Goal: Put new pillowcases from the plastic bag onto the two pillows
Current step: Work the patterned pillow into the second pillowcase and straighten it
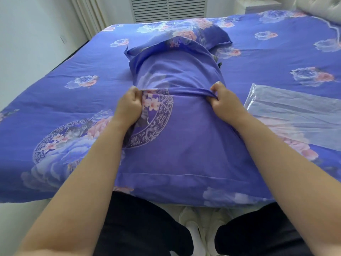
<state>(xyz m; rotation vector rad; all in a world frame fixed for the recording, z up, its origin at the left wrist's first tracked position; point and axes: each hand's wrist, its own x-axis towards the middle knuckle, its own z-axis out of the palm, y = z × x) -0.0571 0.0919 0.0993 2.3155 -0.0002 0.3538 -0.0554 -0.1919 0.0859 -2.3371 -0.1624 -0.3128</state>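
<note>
A pillow (177, 71) lies lengthwise on the bed in front of me, wrapped in a purple floral pillowcase (184, 137). A bunched band of the case's cloth runs across the pillow's middle. My left hand (129, 106) grips that edge at the left side, fingers curled round the fabric. My right hand (224, 100) pinches the same edge at the right. A second pillow (208, 33) in matching floral cloth lies just behind the first. The plastic bag (295, 113) lies flat on the bed to the right.
The bed carries a purple floral cover (60, 100) that reaches the near edge. A white padded headboard (319, 8) shows at the top right. A louvred panel (168, 8) and a white wall stand behind the bed. My dark trousers and white shoes are below.
</note>
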